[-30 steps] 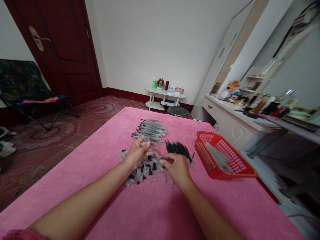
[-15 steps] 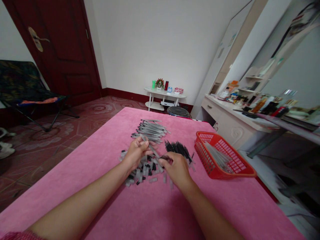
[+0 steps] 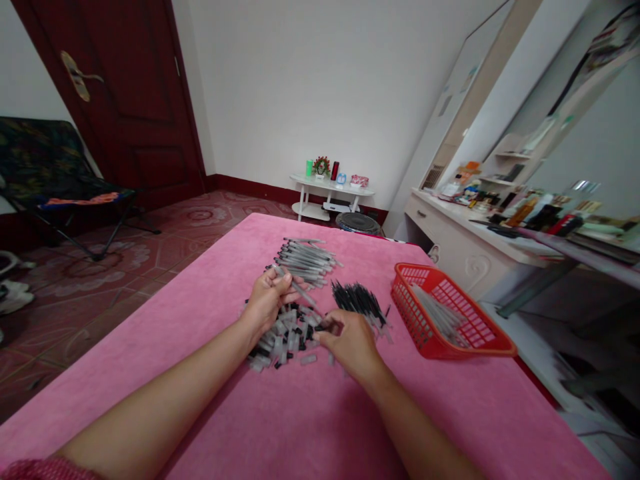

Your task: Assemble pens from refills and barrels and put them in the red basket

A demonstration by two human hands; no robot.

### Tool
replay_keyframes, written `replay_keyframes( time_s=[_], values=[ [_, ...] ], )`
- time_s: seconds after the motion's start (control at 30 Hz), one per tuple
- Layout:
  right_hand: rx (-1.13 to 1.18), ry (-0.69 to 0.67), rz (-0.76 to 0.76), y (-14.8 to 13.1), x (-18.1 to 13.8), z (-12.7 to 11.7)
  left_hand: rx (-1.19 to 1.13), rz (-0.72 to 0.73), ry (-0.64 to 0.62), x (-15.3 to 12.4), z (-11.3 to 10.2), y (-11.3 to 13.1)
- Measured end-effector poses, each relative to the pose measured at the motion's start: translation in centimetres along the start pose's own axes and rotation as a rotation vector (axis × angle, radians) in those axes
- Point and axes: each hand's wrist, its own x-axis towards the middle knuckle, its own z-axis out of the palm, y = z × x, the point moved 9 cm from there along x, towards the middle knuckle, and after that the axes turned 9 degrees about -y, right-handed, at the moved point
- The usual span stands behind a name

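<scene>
- Since a second ago the left hand (image 3: 267, 298) has drawn a little to the left and farther off. It took the grey pen barrel (image 3: 296, 289) with it, so the barrel's near end now stands just clear of the right hand (image 3: 353, 341).
- The left hand is clenched round the far end of that barrel, which slants down toward the near right, above the table.
- The right hand's thumb and forefinger pinch a small dark piece (image 3: 323, 327), too small to tell what kind.
- Under and between both hands lies a heap of short grey and black caps (image 3: 283, 340) on the pink cloth (image 3: 320, 427).
- A stack of grey barrels (image 3: 306, 259) lies just beyond the hands, and a bundle of black refills (image 3: 359, 298) is right of the left hand.
- A red basket (image 3: 493, 347) sits farther right, with grey pens (image 3: 435, 310) inside.
</scene>
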Motion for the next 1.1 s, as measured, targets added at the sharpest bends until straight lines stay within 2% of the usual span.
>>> replay_keyframes(
  time_s=[0.2, 0.27, 0.37, 0.47, 0.57, 0.63, 0.7, 0.77, 0.87, 0.93, 1.03, 1.1],
  values=[
    [-0.068, 0.005, -0.059, -1.2, -0.1, -0.4, 0.055, -0.028, -0.121, -0.7, 2.1, -0.3],
    [-0.131, -0.015, -0.096, -1.7, -0.1, -0.8, 0.066, -0.034, -0.116, -0.7, 2.1, -0.2],
    [-0.272, -0.091, -0.108, -2.1, -0.1, -1.9, 0.056, 0.022, 0.006, 0.0, 0.1, 1.2],
    [-0.427, -0.165, -0.057, -1.6, -0.2, -4.1, -0.008, 0.163, 0.195, 0.8, -3.6, 3.6],
    [-0.556, -0.143, 0.066, -0.3, -0.2, -7.2, -0.057, 0.235, 0.330, 1.2, -6.5, 5.1],
    [-0.626, -0.105, 0.171, 0.8, -0.2, -8.9, -0.079, 0.220, 0.330, 1.3, -6.7, 5.0],
    [-0.665, -0.073, 0.244, 1.6, -0.2, -9.8, -0.079, 0.163, 0.245, 1.2, -5.1, 4.2],
    [-0.634, -0.023, 0.235, 1.3, 0.0, -9.7, -0.049, 0.089, 0.107, 0.8, -2.3, 3.0],
    [-0.401, 0.044, 0.066, -1.1, 0.0, -8.0, 0.011, 0.017, -0.073, -0.6, 2.2, 1.2],
    [-0.205, 0.040, -0.054, -3.0, -0.2, -6.2, 0.033, -0.009, -0.155, -1.7, 4.4, 0.4],
    [-0.096, -0.002, -0.129, -4.7, -0.6, -4.3, 0.072, -0.037, -0.219, -2.6, 6.1, -0.1],
    [-0.116, 0.007, -0.122, -4.6, -0.5, -4.6, 0.145, -0.010, -0.230, -2.3, 5.9, 0.4]
  ],
)
